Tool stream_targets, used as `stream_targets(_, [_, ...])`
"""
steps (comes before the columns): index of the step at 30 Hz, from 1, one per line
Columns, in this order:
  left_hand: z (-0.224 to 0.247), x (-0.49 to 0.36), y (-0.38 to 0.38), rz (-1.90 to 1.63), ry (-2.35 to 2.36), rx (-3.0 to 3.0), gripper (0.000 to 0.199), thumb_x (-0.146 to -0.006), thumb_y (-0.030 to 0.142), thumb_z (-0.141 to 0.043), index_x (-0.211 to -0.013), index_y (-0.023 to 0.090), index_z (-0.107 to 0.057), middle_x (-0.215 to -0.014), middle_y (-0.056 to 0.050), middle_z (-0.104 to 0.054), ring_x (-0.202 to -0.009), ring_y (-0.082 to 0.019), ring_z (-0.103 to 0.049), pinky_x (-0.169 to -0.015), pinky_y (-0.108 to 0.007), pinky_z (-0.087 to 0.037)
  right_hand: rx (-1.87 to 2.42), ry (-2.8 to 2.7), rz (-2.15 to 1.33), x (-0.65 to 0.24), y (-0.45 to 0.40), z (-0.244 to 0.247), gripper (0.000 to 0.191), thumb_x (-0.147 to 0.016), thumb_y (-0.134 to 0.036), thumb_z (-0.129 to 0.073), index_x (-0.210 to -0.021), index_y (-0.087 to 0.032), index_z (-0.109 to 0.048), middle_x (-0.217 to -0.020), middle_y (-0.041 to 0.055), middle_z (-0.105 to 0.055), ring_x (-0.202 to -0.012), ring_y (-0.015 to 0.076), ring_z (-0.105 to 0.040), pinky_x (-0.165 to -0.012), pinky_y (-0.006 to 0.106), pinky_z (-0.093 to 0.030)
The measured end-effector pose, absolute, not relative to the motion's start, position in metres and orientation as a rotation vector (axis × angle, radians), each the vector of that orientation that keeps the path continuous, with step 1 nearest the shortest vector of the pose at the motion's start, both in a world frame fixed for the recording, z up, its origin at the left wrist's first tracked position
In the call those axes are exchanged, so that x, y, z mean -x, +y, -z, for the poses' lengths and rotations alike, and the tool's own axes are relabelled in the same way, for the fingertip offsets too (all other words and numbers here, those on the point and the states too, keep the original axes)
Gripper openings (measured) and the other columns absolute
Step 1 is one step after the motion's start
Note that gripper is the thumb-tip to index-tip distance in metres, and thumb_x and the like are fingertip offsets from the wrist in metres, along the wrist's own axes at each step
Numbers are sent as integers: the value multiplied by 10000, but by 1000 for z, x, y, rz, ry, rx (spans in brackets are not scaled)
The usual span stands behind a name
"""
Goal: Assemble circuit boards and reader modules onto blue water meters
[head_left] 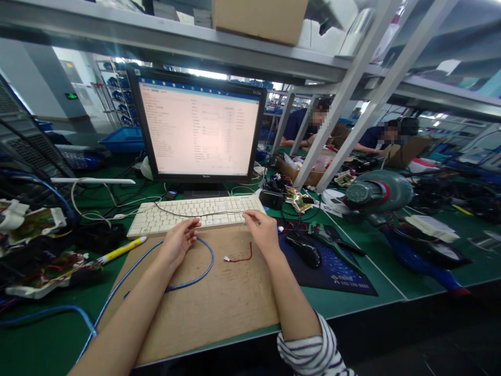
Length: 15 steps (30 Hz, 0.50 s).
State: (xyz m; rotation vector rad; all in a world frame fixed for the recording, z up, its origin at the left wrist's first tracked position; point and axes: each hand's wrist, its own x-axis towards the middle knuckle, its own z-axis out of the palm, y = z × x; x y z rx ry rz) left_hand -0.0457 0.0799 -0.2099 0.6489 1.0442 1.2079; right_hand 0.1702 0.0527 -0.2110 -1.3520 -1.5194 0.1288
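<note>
My right hand (261,230) is closed in a pinch at the front right of the white keyboard (152,216). A thin black wire (213,214) crosses the keys and runs to its fingertips. My left hand (180,241) hovers over the cardboard sheet (227,297) with its fingers curled and thumb and forefinger close together; what they hold, if anything, is too small to make out. Between the hands, a short red wire with a white connector (240,259) lies on the cardboard. A blue cable (209,266) loops around beneath my left hand and forearm.
A lit monitor (199,130) stands behind the keyboard. To the right are a black mouse (303,249) on a dark mouse pad (332,282) and a heat-gun-like tool (378,190). A yellow marker (123,250) and opened housings (35,277) lie left. Two people work beyond the frame posts.
</note>
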Motion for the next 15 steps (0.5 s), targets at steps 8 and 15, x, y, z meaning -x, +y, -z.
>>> stream_targets(8, [207, 44, 78, -1199, 1059, -644, 112, -771, 136, -532, -786, 96, -636, -740, -36, -627, -489, -48, -531, -421, -137, -413, 1338, -1519, -204, -170, 49, 210, 87, -752, -257, -604, -732, -202, -668, -747, 5, -690, -687, 158, -635, -677, 262, -475])
stream_targets(15, [206, 44, 77, -1205, 1061, -640, 100, -757, 139, -552, -776, 100, -641, -741, -39, -630, -486, -47, -527, -420, -138, -412, 1381, -1475, -263, -169, 49, 208, 101, -723, -300, -635, -689, -205, -651, -701, -2, -676, -653, 157, -613, -656, 264, -463])
